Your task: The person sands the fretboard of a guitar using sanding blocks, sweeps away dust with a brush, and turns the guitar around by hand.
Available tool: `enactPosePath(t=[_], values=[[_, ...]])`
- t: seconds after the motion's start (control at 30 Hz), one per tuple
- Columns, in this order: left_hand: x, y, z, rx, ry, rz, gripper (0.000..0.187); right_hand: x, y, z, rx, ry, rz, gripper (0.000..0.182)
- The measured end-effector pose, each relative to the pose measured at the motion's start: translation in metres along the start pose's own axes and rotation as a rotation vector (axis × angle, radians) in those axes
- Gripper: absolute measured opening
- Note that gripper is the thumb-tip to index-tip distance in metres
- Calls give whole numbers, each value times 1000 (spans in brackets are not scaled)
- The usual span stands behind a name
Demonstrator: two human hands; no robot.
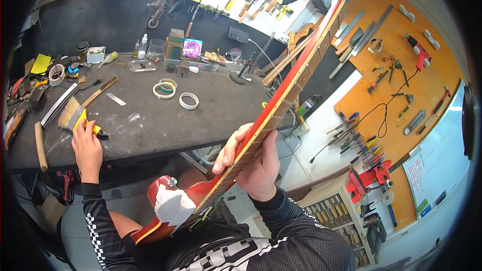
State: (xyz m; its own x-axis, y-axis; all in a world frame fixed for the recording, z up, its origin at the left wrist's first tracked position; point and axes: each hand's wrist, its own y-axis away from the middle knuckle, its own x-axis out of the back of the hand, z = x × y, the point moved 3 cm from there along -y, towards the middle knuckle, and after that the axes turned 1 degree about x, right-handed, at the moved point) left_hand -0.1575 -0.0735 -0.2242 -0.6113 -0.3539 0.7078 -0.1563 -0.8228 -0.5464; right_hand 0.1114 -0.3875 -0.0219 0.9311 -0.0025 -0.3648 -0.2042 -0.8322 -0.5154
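Note:
My right hand [258,165] is wrapped around the neck of a red electric guitar [296,78], which slants up to the right from my lap. A crumpled white cloth or paper [173,205] lies over part of its red body, beside a metal knob or strap button. Over on the bench, my left hand [86,148] has its fingers closed on the yellow and black handle of a wide bristle brush [70,115]. The brush lies near the bench's front edge, its bristles pointing away to the left.
On the dark workbench [150,120] lie rolls of tape [189,101], a wooden-handled brush [100,91], a small metal strip [116,99] and a wooden stick [40,146]. Bottles and boxes line the back. Tools hang on an orange pegboard [391,90] at right, above a red vise [369,179].

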Motion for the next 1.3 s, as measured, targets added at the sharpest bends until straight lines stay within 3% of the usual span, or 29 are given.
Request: enactPosePath(t=[1.3], values=[[1, 3, 1, 9, -16, 22, 42, 0, 15, -13, 26, 1, 26, 78]])
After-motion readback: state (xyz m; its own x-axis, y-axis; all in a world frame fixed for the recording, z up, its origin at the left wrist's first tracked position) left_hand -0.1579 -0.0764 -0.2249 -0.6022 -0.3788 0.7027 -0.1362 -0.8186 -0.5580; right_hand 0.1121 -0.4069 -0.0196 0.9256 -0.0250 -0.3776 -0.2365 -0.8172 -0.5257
